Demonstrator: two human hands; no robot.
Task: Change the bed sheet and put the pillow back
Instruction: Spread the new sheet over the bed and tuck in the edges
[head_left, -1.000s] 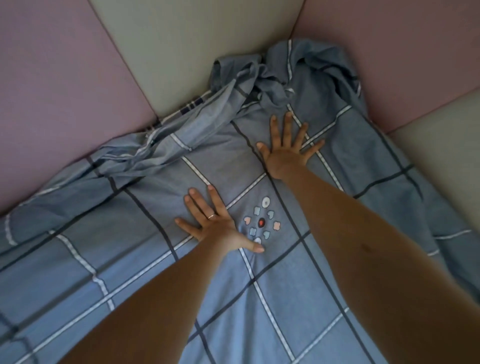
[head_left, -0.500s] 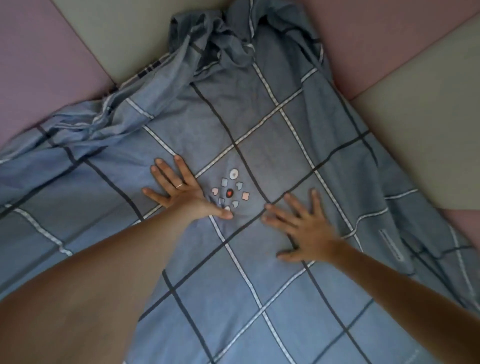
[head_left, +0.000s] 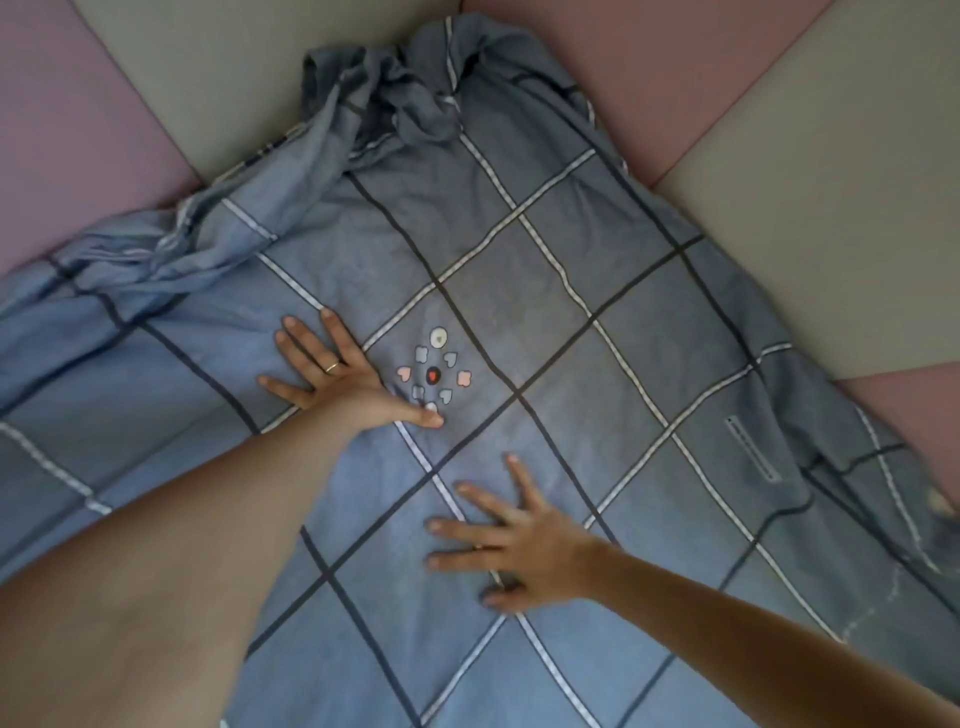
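Bed sheet (head_left: 545, 291), blue checked, no readable writing.
Left hand (head_left: 332, 371) and right hand (head_left: 511, 540) press it flat, fingers spread.

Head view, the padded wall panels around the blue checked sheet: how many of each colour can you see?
Pink panels: 3
Grey panels: 2
Total: 5
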